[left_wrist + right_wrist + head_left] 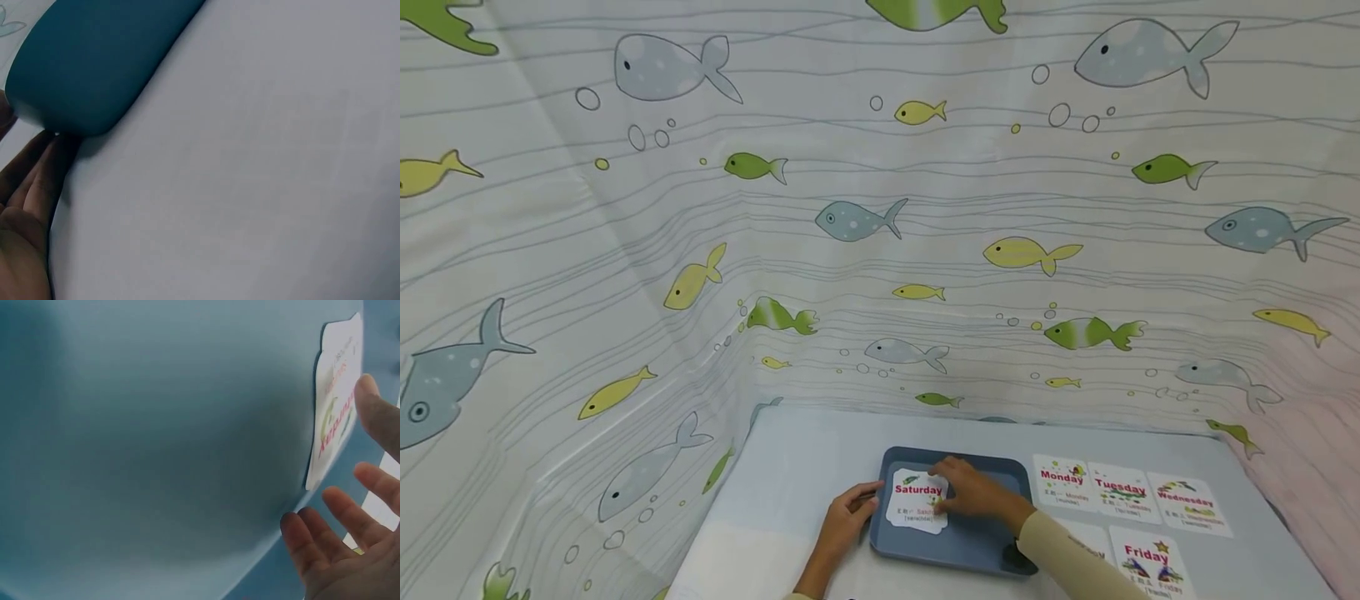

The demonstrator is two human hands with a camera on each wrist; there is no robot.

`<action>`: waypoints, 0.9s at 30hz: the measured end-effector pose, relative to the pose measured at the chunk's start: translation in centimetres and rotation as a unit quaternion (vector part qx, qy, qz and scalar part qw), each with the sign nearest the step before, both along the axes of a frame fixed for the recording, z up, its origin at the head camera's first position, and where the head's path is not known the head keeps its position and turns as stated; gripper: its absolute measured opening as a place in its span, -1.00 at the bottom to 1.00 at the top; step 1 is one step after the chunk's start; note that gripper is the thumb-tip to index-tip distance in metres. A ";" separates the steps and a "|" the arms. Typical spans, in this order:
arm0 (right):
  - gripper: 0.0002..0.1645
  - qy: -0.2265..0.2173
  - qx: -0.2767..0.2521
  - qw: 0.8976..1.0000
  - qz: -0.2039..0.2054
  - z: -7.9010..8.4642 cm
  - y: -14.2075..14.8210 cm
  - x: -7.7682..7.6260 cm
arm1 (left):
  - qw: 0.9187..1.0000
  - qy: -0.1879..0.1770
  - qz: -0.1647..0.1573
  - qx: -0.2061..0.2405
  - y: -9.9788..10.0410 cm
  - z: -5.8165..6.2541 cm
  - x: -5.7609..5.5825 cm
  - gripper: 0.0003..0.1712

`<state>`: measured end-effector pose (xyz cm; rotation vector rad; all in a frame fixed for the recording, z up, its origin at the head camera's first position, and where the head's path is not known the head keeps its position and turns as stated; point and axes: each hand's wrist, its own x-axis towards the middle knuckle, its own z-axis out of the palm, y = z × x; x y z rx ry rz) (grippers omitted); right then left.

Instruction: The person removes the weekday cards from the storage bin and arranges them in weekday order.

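Observation:
A white card with "Saturday" in red [917,492] lies at the left inside a blue-grey tray [955,562], on top of another card whose corners show beneath it. My right hand [973,492] reaches over the tray, fingers spread around the card's right side. In the right wrist view, the thumb [375,415] is right at the card's edge and the other fingers are apart, with nothing gripped. My left hand [842,521] is at the tray's left side, its fairly straight fingers [47,175] touching the outer wall near a corner.
Right of the tray lie cards reading Monday [1062,482], Tuesday [1122,492], Wednesday [1187,504] and Friday [1150,562]. Another card [1086,537] is partly hidden by the right sleeve [1067,558]. Fish-patterned cloth [962,183] hangs behind and beside the white table [805,450].

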<state>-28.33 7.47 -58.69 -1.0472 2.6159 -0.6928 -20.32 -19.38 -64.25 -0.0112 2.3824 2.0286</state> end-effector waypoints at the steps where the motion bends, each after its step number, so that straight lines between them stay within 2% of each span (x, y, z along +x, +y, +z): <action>1: -0.27 -0.004 -0.002 1.000 -0.002 0.0 0.0 0.1 | 1.000 -0.001 0.002 -0.003 0.0 0.0 0.0 -0.60; 10: -0.22 -0.009 -0.009 1.000 -0.007 -0.8 -0.5 0.1 | 1.000 0.004 0.008 -0.022 0.0 -0.1 0.1 -0.62; 16: -0.07 -0.014 0.018 1.000 -0.011 -0.5 -1.1 0.4 | 0.999 -0.002 0.013 -0.031 -0.1 0.0 0.1 -0.64; 23: -0.02 0.047 0.048 0.998 0.000 -0.7 -1.4 0.7 | 1.000 0.002 0.008 -0.010 0.1 0.1 0.5 -0.60; 27: 0.03 0.057 0.047 0.997 -0.004 -1.1 -1.3 0.4 | 1.000 0.001 0.004 -0.014 0.1 0.4 0.3 -0.60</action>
